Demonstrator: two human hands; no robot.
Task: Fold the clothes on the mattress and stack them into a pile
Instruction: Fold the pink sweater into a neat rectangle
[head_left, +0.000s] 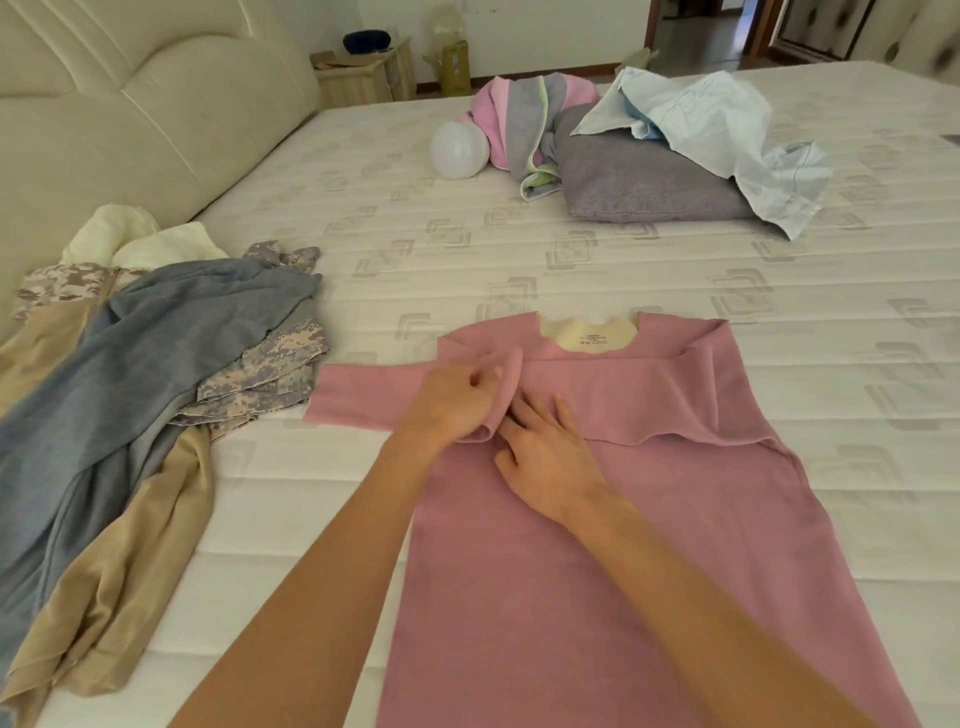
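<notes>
A pink long-sleeved top (597, 545) lies flat on the white quilted mattress (441, 249), neckline away from me, cream lining showing at the collar. Its right sleeve is folded across the chest and its left sleeve points left. My left hand (449, 402) pinches a fold of the pink fabric near the chest. My right hand (545, 452) lies flat on the top just beside it, fingers straight, pressing the cloth down.
A loose heap of clothes lies at the left: a grey-blue garment (145, 353), a camouflage piece (270, 379), a tan one (124, 561) and a cream one (140, 244). Farther back are a grey pillow (639, 176), a light blue shirt (727, 130), a pink-grey garment (519, 114) and a white ball (460, 150). A padded headboard (130, 104) runs along the left.
</notes>
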